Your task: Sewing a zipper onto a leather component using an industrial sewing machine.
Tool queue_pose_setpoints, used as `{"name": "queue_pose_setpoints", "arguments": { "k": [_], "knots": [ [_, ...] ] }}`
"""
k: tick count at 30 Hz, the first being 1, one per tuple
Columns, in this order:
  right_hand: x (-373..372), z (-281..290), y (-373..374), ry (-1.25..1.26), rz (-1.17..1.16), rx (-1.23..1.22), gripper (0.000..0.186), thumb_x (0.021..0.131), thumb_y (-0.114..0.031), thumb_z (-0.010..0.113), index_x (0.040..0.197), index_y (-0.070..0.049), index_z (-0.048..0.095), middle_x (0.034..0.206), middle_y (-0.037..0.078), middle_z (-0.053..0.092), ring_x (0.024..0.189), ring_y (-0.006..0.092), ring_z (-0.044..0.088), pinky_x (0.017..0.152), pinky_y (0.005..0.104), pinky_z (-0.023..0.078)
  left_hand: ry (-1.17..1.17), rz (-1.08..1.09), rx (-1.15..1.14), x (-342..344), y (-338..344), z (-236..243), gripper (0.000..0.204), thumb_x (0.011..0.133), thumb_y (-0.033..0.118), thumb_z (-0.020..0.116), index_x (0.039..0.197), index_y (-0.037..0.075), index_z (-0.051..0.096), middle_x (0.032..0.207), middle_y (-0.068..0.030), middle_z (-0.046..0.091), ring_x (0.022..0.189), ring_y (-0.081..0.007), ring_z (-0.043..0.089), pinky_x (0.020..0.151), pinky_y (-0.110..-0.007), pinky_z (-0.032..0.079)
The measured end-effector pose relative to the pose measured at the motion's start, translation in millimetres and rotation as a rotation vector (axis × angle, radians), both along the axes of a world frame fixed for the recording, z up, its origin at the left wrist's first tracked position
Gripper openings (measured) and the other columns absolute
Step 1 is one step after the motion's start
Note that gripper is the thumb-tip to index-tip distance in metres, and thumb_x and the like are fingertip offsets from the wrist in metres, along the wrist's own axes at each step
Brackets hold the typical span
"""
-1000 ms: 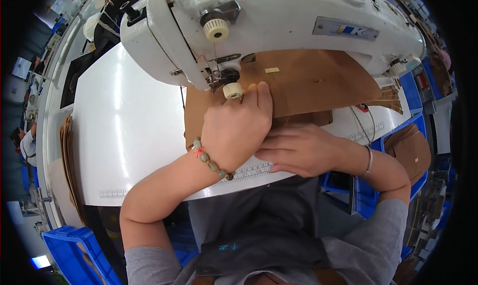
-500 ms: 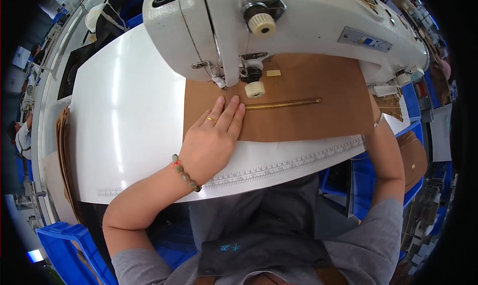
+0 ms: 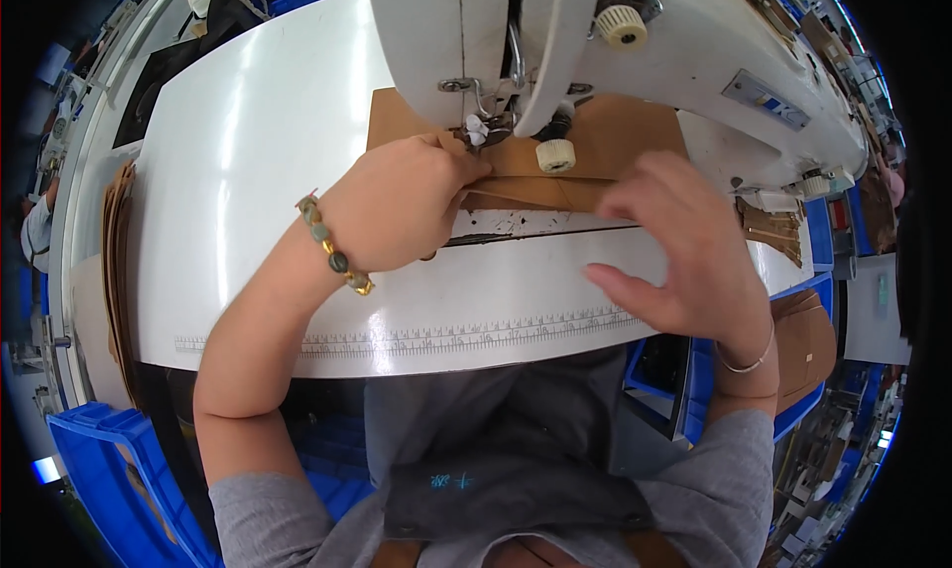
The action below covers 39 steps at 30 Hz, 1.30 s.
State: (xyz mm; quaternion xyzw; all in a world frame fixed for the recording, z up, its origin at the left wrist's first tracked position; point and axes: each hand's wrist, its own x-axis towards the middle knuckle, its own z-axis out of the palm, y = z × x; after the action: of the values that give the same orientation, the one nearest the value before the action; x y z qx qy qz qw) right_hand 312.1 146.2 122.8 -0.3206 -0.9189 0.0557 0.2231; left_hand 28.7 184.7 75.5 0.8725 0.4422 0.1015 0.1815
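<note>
The brown leather-like panel [image 3: 635, 131] lies under the head of a white sewing machine [image 3: 436, 32], its near edge folded over. My left hand [image 3: 397, 206] is closed, its fingertips pinching the panel's near edge right beside the presser foot [image 3: 479, 131]; the tips are partly hidden. Slightly blurred, my right hand [image 3: 684, 241] hovers at the right end of the fold, thumb and fingers apart with nothing between them. Between the panel and the white table surface [image 3: 238, 231] a dark slot with specks shows.
A printed ruler strip [image 3: 466, 335] runs along the table's front edge. Brown panels [image 3: 119, 270] hang at the left edge; more brown pieces [image 3: 803, 340] sit in a blue bin at right. Another blue crate [image 3: 89, 419] stands at lower left. A white knob [image 3: 555, 155] hangs close above the panel.
The panel, which lay flat with a zipper showing, is now folded at its near edge and the zipper is hidden. My left hand went from flat to pinching; my right hand came leftward into view.
</note>
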Motion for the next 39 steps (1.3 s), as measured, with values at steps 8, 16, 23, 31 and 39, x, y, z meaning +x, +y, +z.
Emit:
{"name": "queue_pose_setpoints", "arguments": {
  "k": [8, 16, 23, 31, 39],
  "knots": [
    [-46.8, -74.7, 27.2, -0.099, -0.041, -0.171, 0.041, 0.084, -0.011, 0.074, 0.122, 0.001, 0.065, 0.111, 0.014, 0.065, 0.101, 0.033, 0.061, 0.088, 0.0461, 0.053, 0.048, -0.072, -0.032, -9.9, -1.8, -10.9, 0.048, 0.086, -0.007, 0.06, 0.132, 0.001, 0.069, 0.119, -0.02, 0.073, 0.107, -0.0351, 0.071, 0.091, -0.041, 0.058],
    [-44.7, -95.1, 30.9, -0.043, -0.03, -0.048, 0.04, 0.084, -0.011, 0.074, 0.123, -0.001, 0.069, 0.108, 0.015, 0.066, 0.102, 0.0344, 0.061, 0.089, 0.0463, 0.052, -0.13, -0.221, 0.685, -29.3, -86.9, -23.8, 0.045, 0.08, 0.017, 0.082, 0.12, 0.002, 0.072, 0.121, -0.0084, 0.071, 0.112, -0.0318, 0.069, 0.087, -0.037, 0.061],
    [-44.0, -87.5, 42.3, 0.077, -0.082, -0.372, 0.029, 0.094, -0.012, 0.069, 0.122, -0.005, 0.071, 0.109, 0.019, 0.067, 0.105, 0.0395, 0.063, 0.091, 0.0482, 0.052, 0.08, 0.156, 0.191, -55.4, -60.2, -52.8, 0.045, 0.095, 0.026, 0.07, 0.136, 0.008, 0.066, 0.137, -0.0109, 0.066, 0.134, -0.0317, 0.057, 0.119, -0.054, 0.037],
    [-47.1, -77.9, 42.1, 0.053, -0.029, -0.289, 0.025, 0.095, -0.01, 0.066, 0.118, -0.004, 0.07, 0.114, 0.015, 0.066, 0.101, 0.0396, 0.065, 0.091, 0.047, 0.051, 0.29, 0.233, 0.059, -33.8, 90.6, -72.7, 0.056, 0.096, 0.047, 0.065, 0.146, 0.024, 0.058, 0.15, -0.0036, 0.058, 0.148, -0.0262, 0.042, 0.111, -0.064, 0.033],
    [-53.0, -69.0, 39.5, 0.026, -0.026, -0.275, 0.022, 0.094, -0.007, 0.065, 0.115, -0.002, 0.068, 0.108, 0.013, 0.063, 0.094, 0.038, 0.066, 0.083, 0.045, 0.052, 0.106, 0.196, 0.087, -34.2, 121.9, -109.5, 0.06, 0.098, 0.051, 0.06, 0.152, 0.025, 0.052, 0.157, -0.0045, 0.052, 0.152, -0.0265, 0.038, 0.117, -0.067, 0.025]
  ]
}}
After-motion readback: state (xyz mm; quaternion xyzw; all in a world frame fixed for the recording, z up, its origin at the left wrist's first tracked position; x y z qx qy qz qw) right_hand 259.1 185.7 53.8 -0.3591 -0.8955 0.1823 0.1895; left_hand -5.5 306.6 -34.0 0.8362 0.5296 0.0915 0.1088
